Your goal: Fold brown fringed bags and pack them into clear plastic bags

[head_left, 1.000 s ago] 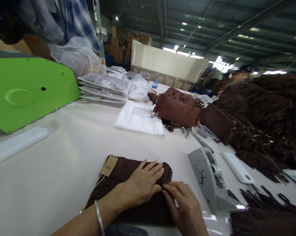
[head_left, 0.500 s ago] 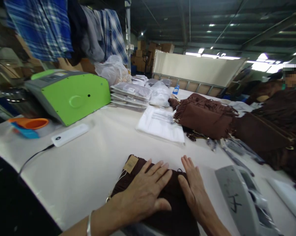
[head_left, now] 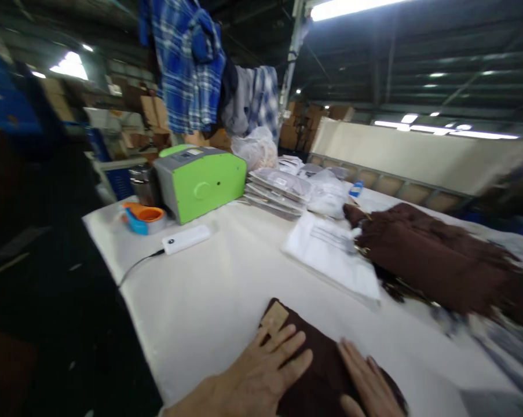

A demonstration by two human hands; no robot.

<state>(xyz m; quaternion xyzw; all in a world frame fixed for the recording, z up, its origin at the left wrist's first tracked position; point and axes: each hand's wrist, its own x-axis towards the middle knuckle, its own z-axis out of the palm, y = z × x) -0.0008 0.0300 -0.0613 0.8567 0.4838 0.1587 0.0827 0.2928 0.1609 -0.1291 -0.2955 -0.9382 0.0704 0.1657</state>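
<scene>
A dark brown bag [head_left: 315, 362] lies on the table at the bottom of the view, its lower part cut off by the frame. My left hand [head_left: 265, 368] rests flat on its left side, fingers spread, with the fingertips at a tan paper tag [head_left: 275, 317]. On the bag's right side lies my right hand [head_left: 369, 379], its fingers stretched out and slightly blurred. Neither hand grips anything.
A white plastic bag [head_left: 331, 255] lies beyond the brown bag. More brown bags [head_left: 435, 260] are piled at right. Farther left stand a green machine [head_left: 209, 182], a tape dispenser [head_left: 143, 217] and a white power bank [head_left: 186, 239] with a cable. Packaged items [head_left: 278, 188] are stacked behind.
The view has swung left, so the table's things appear farther right. Both hands still lie flat on the brown bag; my left fingertips now reach the tag.
</scene>
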